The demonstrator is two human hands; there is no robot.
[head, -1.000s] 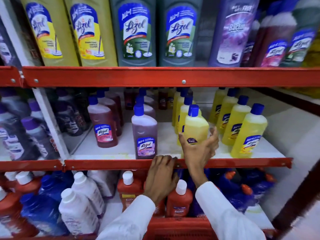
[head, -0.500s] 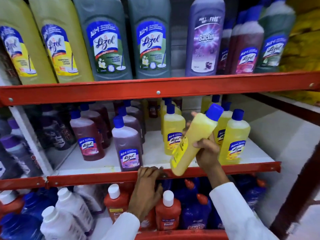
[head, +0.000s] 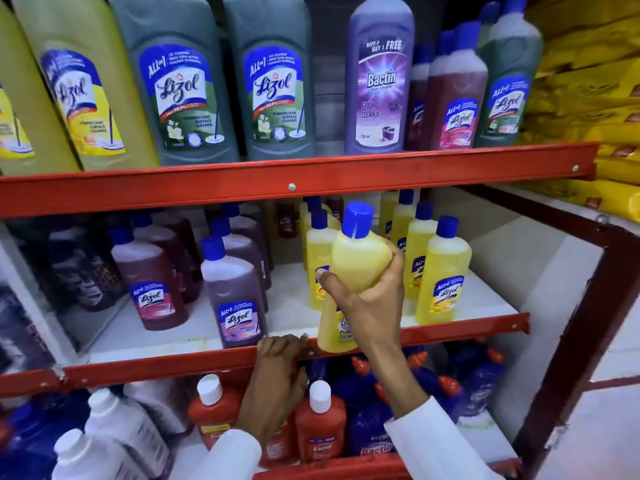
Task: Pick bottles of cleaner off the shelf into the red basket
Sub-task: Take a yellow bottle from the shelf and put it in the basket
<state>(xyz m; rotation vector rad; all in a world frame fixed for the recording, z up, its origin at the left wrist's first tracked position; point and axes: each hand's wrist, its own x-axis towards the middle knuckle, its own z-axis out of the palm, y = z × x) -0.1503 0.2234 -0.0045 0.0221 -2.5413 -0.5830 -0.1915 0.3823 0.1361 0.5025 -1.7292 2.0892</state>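
Gripping a yellow "FLOOR CLEANER" bottle [head: 349,271], the right hand [head: 372,306].

My right hand [head: 372,303] has lifted the yellow blue-capped plastic cleaner bottle [head: 353,268] off the shelf, turning it nearly upright.

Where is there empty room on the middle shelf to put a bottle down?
Bare white shelf lies between the purple bottle and the yellow bottles, and right of them. The back rows are crowded.

Bare white shelf board [head: 294,299] lies open between purple blue-capped bottles [head: 235,296] and yellow blue-capped bottles [head: 443,271]; red upper rail [head: 207,188] limits headroom.
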